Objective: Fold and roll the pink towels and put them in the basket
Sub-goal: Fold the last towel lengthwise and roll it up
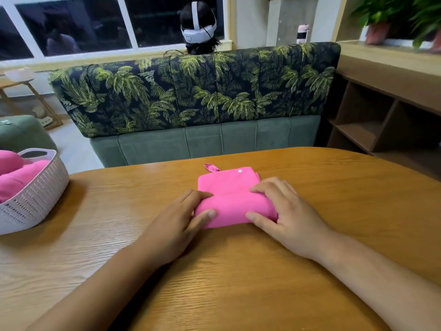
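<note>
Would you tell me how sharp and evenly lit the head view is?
In the head view the pink towel, left hand and right hand are sharp; glare sheens the table; its far edge bows from the wide lens; plants top right blur.

Nothing here can be read: no words, brand, number or sign. The small pale round stud [240, 171] near the far right corner of the pink towel [228, 183] may carry a mark, but it is too small to tell. The white headset [198, 32] behind the sofa [191, 96] is blurred, with no legible logo.
</note>
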A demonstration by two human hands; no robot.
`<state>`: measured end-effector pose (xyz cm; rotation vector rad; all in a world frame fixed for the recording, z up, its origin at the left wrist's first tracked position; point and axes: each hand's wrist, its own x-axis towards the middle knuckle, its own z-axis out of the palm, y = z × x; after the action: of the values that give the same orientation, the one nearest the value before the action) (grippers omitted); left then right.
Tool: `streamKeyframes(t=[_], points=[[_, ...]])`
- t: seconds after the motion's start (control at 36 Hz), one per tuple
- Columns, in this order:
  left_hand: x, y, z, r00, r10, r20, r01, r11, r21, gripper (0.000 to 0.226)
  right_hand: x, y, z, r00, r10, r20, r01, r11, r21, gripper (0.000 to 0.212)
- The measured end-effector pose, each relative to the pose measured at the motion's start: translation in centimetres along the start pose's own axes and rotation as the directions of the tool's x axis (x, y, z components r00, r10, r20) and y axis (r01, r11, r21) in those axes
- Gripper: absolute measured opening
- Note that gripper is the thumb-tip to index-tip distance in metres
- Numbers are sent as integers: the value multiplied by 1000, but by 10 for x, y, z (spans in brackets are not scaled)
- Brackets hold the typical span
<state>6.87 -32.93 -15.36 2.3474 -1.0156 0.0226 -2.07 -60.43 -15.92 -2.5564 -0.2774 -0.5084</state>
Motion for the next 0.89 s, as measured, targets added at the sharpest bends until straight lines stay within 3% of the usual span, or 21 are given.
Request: streamKeyframes(t=[0.17,0.44,0.56,0.64,0.72,0.78,0.83,0.89], points=[[2,6,3,998,-42,-41,40,998,-46,47,3,3,-1,995,33,89,-34,999,12,59],[-4,16,6,989,-89,-118,80,994,-77,49,8,-3,-9,978,113,174,-148,967,207,42],[-8,24,8,979,126,-158,-117,991,65,33,15,-11,-13,964,188,186,-223,956,192,45],[-8,26,8,965,221,-138,-208,972,106,37,15,-13,-8,960,226,162,-251,957,148,45],[-5,24,7,975,184,-127,-179,983,49,41,10,-16,0,980,198,9,-198,979,41,34],[-3,23,7,979,154,-132,-152,988,28,40,8,-20,2,991,55,-119,-53,998,23,25],[-1,22,8,985,110,-130,-109,994,15,40,7,-23,3,986,-101,-134,98,995,-29,16],[2,20,9,992,54,-117,-55,999,-1,40,5,-24,3,987,-134,-84,130,990,-52,22]])
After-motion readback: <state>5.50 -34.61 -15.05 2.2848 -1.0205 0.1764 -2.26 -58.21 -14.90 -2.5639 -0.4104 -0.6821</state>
